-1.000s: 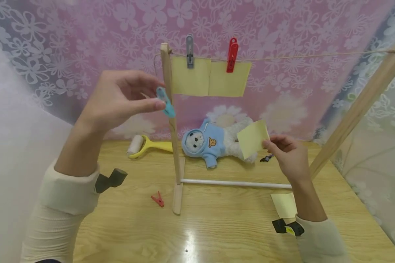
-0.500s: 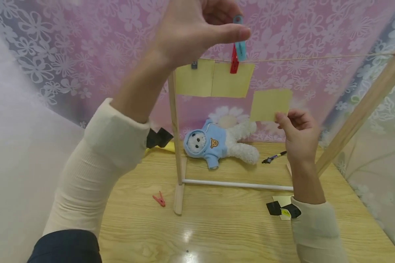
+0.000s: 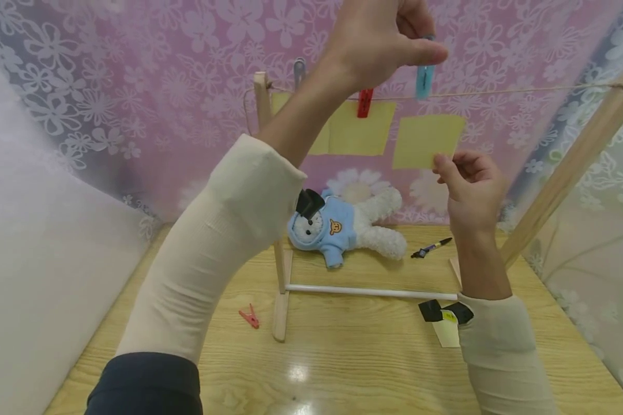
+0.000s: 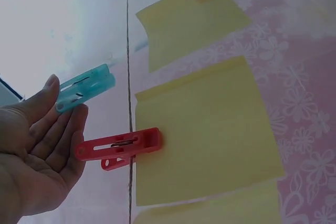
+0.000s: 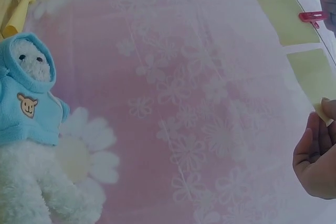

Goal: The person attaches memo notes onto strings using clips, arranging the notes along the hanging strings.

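High above the string (image 3: 498, 91), my left hand (image 3: 381, 43) pinches a light blue clothespin (image 3: 424, 78) between thumb and fingers. In the left wrist view the clothespin (image 4: 86, 87) points toward the string without touching it. My right hand (image 3: 475, 187) holds a yellow paper square (image 3: 428, 141) by its lower right corner, just below the string. To its left, a red clothespin (image 3: 364, 104) clips another yellow square (image 3: 363, 132) to the string. A grey clothespin (image 3: 299, 70) stands farther left, above a further yellow square partly hidden by my left forearm.
The string runs between wooden posts (image 3: 566, 178), with a white rod (image 3: 374, 291) joining them low down. A plush toy (image 3: 342, 225) in a blue hoodie, a pen (image 3: 432, 248), a pink clothespin (image 3: 250, 316) and a yellow paper (image 3: 446, 334) lie on the wooden table (image 3: 342, 357).
My left hand has moved up and to the right with the blue clothespin, past the red one. My right hand has raised its yellow paper toward the string.
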### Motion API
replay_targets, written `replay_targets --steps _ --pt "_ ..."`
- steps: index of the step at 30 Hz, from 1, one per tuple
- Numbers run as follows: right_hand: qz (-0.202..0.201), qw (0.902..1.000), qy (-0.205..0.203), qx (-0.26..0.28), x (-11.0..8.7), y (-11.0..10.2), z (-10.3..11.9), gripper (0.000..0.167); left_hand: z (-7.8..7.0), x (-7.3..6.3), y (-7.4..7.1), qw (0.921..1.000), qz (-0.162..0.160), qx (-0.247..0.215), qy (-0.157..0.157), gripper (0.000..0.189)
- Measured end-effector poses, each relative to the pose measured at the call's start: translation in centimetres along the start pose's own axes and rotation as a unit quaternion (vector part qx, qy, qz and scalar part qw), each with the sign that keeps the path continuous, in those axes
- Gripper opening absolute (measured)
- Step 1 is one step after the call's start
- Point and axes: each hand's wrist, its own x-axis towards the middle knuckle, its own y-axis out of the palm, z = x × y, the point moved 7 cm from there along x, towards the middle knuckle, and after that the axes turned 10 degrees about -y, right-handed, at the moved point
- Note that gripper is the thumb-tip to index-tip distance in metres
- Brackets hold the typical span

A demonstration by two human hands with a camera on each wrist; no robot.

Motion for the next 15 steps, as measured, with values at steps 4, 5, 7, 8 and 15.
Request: replay_targets --steps 4,5,7,8,15 --pt "0.005 0.9999 -0.002 0.012 0.2 0.4 0.0 0.017 0.6 1.1 0.4 0.9998 0.0 0.018 -0.008 0.026" --pt "0.005 0.9999 -0.003 0.012 0.2 0.5 0.0 0.017 0.6 1.0 0.5 0.9996 0.0 0.025 -0.01 0.025" --pt "0.006 0.9999 -0.006 0.01 0.3 0.5 0.1 0.015 0.4 0.9 0.7 0.9993 0.003 0.037 -0.01 0.025" --pt "0.006 0.9999 -0.009 0.009 0.3 0.5 0.2 0.014 0.3 0.8 0.8 0.999 0.004 0.043 -0.011 0.025" --pt "0.02 0.9996 -0.007 0.017 0.4 1.2 0.2 0.014 -1.1 -0.6 0.8 0.9964 0.013 0.083 -0.008 0.021"
